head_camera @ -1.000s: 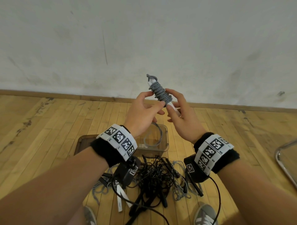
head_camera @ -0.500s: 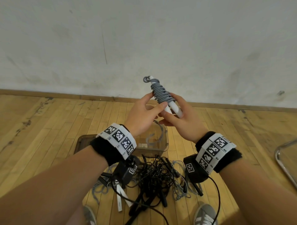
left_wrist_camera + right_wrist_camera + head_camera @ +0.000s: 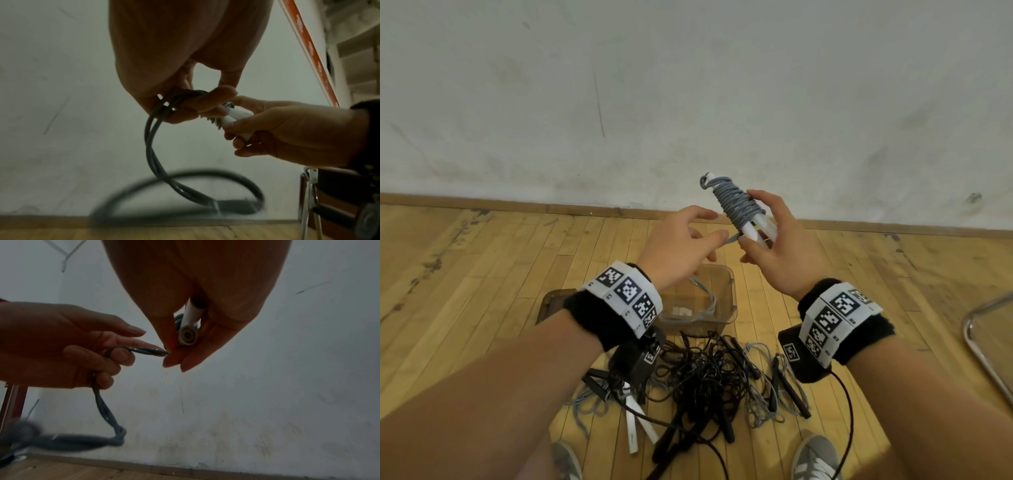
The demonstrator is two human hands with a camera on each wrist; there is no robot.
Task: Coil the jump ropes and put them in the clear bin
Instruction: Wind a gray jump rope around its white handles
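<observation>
A grey jump rope (image 3: 736, 204) is wound tightly around its two white handles (image 3: 760, 229), held up in front of the wall. My right hand (image 3: 774, 240) grips the handles (image 3: 190, 324) near their lower ends. My left hand (image 3: 688, 240) pinches the doubled loose end of the grey cord (image 3: 152, 129) just left of the bundle; that loose end (image 3: 102, 404) hangs down in a loop. Below the hands the clear bin (image 3: 726, 308) stands on the floor with a coiled grey rope (image 3: 705, 298) inside.
A tangled pile of black and grey jump ropes (image 3: 705, 373) lies on the wooden floor before the bin, with white handles (image 3: 633, 421) at its left. My shoes (image 3: 815, 459) are just below. A metal chair frame (image 3: 986, 342) stands at the right. The wall is close ahead.
The bundle has shifted right and slid higher in my right hand. My left hand came off the wound coil and now pulls the loose cord end leftward.
</observation>
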